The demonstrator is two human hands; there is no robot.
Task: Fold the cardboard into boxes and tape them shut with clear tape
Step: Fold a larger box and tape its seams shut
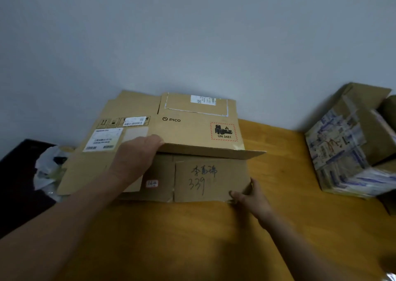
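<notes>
Two flattened sheets of cardboard lay stacked at the table's (278, 195) far edge against the wall. The left hand (137, 154) curled over the near edge of the upper sheet (188, 128) (printed PICO), lifting it clear of the lower sheet (210, 180). The right hand (250, 197) pinched that lower sheet's near right corner. A taped box (342, 147) stood at the table's right edge, a plastic bag (48, 169) at the left.

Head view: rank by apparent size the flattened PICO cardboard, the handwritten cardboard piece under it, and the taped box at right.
1. Flattened brown PICO cardboard, clearly largest.
2-3. Taped, label-covered box and brown handwritten cardboard piece: unsure, since the latter is partly covered.
</notes>
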